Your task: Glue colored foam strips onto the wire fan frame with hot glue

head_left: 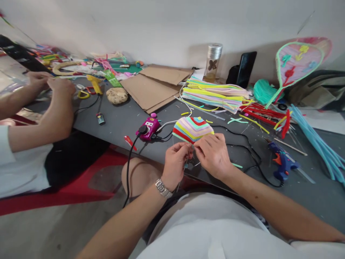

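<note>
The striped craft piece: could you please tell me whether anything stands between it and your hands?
Nothing visible does: the left hand and right hand are both already touching the lower edge of the striped craft piece.

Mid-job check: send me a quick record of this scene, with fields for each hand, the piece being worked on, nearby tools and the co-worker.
left hand: pinching the lower edge of the striped piece
right hand: pinching the same edge beside the left hand
left wrist: metal watch
nearby tools: blue glue gun
co-worker: hands busy at the table's far left
</note>
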Demonstrator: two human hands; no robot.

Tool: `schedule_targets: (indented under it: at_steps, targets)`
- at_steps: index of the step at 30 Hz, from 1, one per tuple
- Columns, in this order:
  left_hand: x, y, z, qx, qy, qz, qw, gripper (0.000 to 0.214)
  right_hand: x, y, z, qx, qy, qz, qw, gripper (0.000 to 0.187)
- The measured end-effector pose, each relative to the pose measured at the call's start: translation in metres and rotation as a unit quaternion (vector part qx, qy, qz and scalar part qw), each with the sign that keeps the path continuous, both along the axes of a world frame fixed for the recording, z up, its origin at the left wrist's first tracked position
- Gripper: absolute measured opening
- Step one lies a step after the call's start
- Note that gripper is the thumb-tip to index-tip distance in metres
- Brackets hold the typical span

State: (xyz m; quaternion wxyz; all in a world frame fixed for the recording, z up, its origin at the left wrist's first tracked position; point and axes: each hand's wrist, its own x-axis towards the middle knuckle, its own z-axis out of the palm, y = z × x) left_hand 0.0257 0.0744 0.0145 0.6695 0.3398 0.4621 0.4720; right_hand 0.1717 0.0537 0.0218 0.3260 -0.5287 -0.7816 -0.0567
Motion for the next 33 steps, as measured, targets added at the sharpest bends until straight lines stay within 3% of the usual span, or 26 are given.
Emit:
schedule_targets:
  at_steps: [11,24,33]
  targets:
    - [-0.002,0.0,-0.002,0.011,-0.007,0.002,1.0,0.024,-0.003,0.0,-0.002,-0.008,0.03,-0.002,1.0,0.017]
    - [-0.007,0.003,-0.008,0.059,0.01,-0.007,0.998,0.029,-0.006,0.007,-0.004,0.045,-0.035,0.029,0.998,0.018]
    - [-0.013,0.005,-0.008,0.039,0.023,-0.019,0.999,0.029,-0.004,0.011,-0.003,-0.002,-0.019,0.042,0.999,0.019]
